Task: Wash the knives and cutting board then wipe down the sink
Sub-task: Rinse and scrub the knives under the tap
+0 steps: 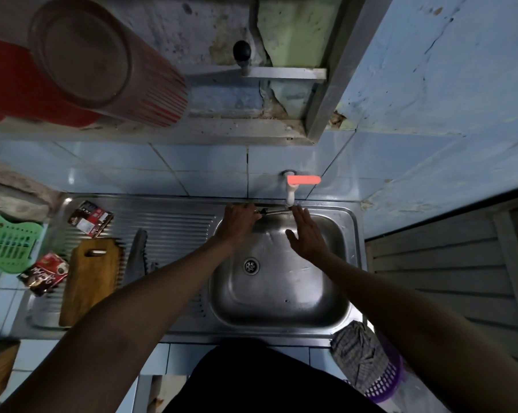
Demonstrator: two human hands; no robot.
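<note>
Steel-bladed knife [271,210] held level across the back rim of the sink [353,257], directly beneath the white tap [290,195] with the orange lever; long axis running left to right, handle end wrapped in the curled fingers of the left hand [237,219], blade tip pointing toward the right hand [307,234]. Right hand flat and spread, gripping nothing, fingertips just beside the tip, so nearer the blade for rubbing. No water stream discernible. Probably rinsing the first knife. Further left, on the ribbed drainboard: second knife [137,254] lying roughly front to back, then wooden cutting board [90,278], both well apart from either hand, closer to the left. Checked cloth [356,353] at front right corner.
</note>
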